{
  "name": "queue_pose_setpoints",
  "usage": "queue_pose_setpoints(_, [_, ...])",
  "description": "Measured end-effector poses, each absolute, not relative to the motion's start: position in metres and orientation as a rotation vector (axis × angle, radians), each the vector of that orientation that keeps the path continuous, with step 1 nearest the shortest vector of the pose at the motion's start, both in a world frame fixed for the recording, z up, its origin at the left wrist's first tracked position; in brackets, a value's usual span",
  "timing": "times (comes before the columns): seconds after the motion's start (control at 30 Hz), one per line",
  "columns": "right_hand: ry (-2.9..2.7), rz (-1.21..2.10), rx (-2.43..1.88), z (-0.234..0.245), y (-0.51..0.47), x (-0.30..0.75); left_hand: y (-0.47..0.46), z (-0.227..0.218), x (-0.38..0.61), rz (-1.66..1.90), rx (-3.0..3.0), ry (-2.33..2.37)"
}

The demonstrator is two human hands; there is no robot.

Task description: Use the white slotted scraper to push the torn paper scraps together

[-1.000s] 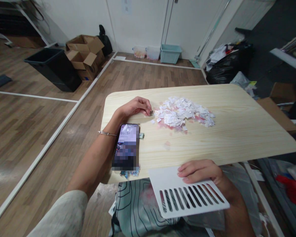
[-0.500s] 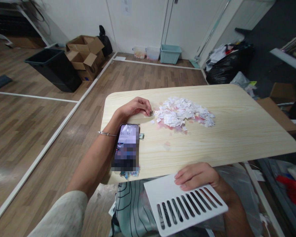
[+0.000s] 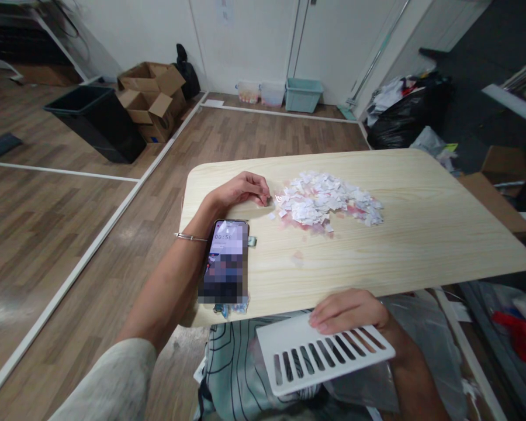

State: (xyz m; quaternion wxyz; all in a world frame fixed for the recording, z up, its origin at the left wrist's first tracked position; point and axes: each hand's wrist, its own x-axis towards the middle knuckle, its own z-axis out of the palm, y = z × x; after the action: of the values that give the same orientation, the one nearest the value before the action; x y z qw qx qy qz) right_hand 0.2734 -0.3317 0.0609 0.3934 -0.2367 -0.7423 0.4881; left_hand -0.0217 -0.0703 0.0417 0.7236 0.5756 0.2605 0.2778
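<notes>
From where I stood, the two hands were well apart. The right hand (image 3: 349, 311) was closed on a white, flat, slotted panel (image 3: 298, 334), probably plastic, its fingers laid over the plain band along the far edge. The thumb was hidden beneath, so I could not tell how firmly it pressed. The panel lay below and to the left of that hand's knuckles, tilted over the pale green cloth with dark curving lines (image 3: 232, 356) on the person's lap, just off the near edge of the pale wood-grain table (image 3: 425, 228).

The left hand (image 3: 248, 188) rested on the tabletop with its fingers curled in, and I could not tell whether anything was pinched between them. Just beside its fingertips was the loose heap of small white paper scraps (image 3: 319, 196), with pinkish bits showing among them. Nearer the body, by the left forearm, lay a dark-edged rectangular phone with a lit screen (image 3: 228, 238).

To my eye, the panel called for a steady grip on that unslotted band, with the fingers clear of the openings and the slotted side level. The left hand seemed best placed low and quiet, since a brush sideways could scatter the scraps.
</notes>
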Motion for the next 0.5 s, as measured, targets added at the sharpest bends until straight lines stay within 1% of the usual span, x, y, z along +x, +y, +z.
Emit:
queue_pose_setpoints(0.2, [-1.814, 1.166, -0.633, 0.057, -0.331, 0.289, -0.070, 0.041, -0.021, 0.615, 1.267, 0.556])
queue_pose_setpoints(0.4, [-1.626, 0.881, -0.846, 0.058, -0.333, 0.304, -0.071, 0.042, -0.022, 0.608, 1.280, 0.573])
queue_pose_setpoints(0.5, [-1.512, 0.752, -0.990, 0.050, -0.337, 0.313, -0.071, 0.043, -0.022, 0.606, 1.281, 0.584])
